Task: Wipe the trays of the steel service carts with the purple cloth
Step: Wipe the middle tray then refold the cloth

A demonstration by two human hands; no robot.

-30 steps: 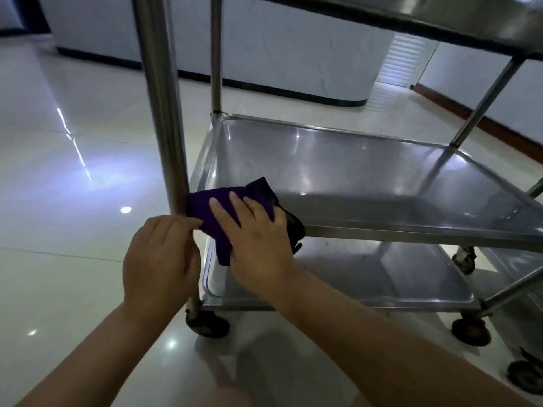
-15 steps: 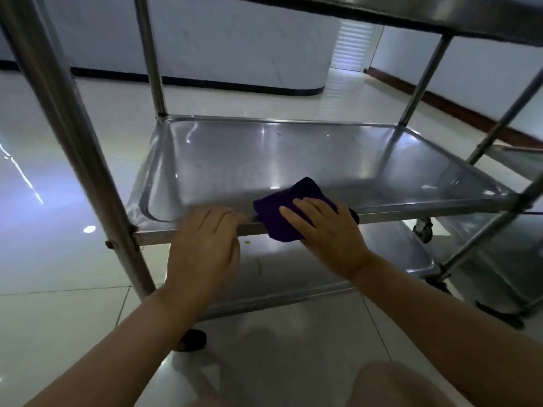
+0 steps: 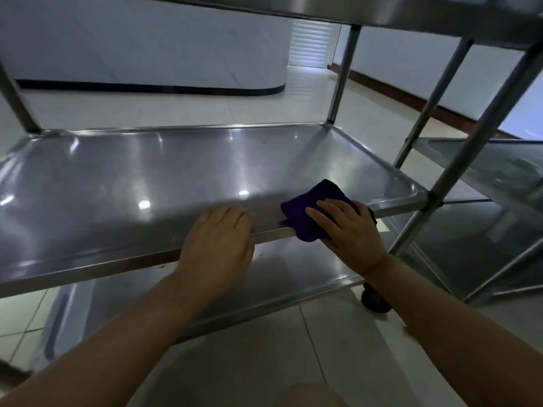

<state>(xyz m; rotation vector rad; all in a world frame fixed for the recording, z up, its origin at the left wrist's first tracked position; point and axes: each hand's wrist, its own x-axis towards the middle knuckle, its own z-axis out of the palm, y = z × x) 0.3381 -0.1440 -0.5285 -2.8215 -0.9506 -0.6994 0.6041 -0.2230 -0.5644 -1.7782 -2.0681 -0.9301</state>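
A person's right hand [image 3: 351,230] presses a purple cloth [image 3: 311,212] against the near rim of a steel cart's middle tray [image 3: 147,177], toward its right corner, fingers spread flat over the fabric, which drapes over the rim's edge. The left hand [image 3: 219,245] rests on the same rim just beside the cloth, apart from it, fingers hooked over the edge; the hand is blurred, so the grip is hard to judge. Below lies the bottom tray [image 3: 288,277], with a dark wheel [image 3: 374,301] under its right corner. An upright post [image 3: 342,74] rises from the middle tray's far right corner to the top tray [image 3: 411,10]. A second cart [image 3: 499,171] stands at the right. Pale tiled floor [image 3: 176,110] stretches to a white curved wall [image 3: 147,39] behind.
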